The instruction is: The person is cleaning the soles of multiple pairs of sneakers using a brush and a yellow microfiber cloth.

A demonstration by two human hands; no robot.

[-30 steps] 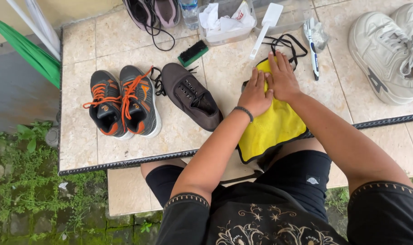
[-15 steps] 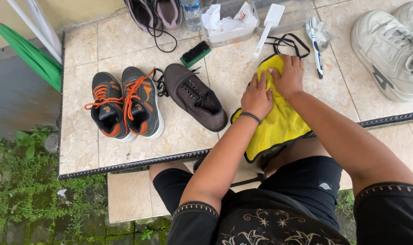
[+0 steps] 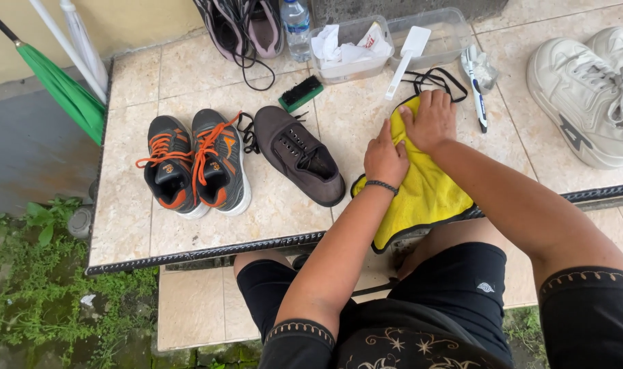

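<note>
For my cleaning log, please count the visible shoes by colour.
Black, orange laces: 2
Grey: 1
White: 2
Dark, pink lining: 2
Total: 7

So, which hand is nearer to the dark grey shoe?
The left hand. It rests on the yellow cloth just right of the dark grey shoe, close to its toe. The right hand lies further right, on the cloth's upper end.
</note>
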